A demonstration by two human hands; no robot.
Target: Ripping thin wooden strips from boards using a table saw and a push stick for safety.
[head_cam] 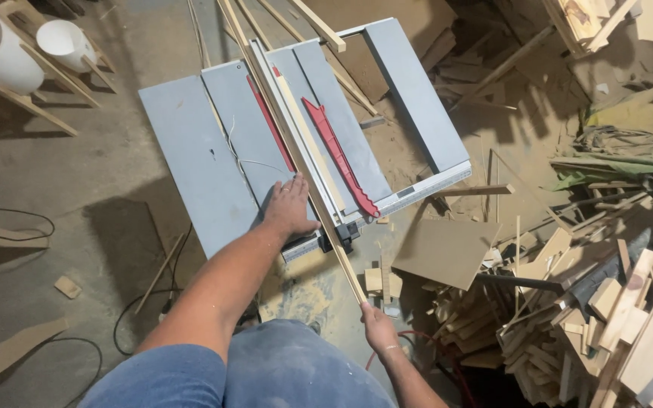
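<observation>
Left hand (290, 205) lies flat, fingers spread and open, palm down on the grey table saw top (190, 151), pressing against the side of a long thin wood strip (296, 143). Right hand (378, 328) is closed around the near end of that same strip, gripping it just below the saw's front edge. The strip runs from the right hand up and away past the left hand's fingertips, across the whole saw top and off its far edge, slightly diagonal. It touches the left hand on that hand's right side.

Just right of the strip, beyond the left hand, a pale fence rail (307, 140) lies alongside it. Further right of that sits a red push stick (339, 157) on the table surface. A thin red insert strip (270, 121) shows left of the wood strip, ahead of the left hand. A white cord (243, 159) loops on the top just ahead of the left hand.

Below the hands: blue jeans (281, 370), sawdust on the floor (319, 287). Right of the right hand, a flat brown board (444, 249) leans near a large heap of wood offcuts (606, 302). Well left of the left hand, black cables (9, 219) on the concrete floor; far upper left, two white buckets (9, 45) on wooden frames.
</observation>
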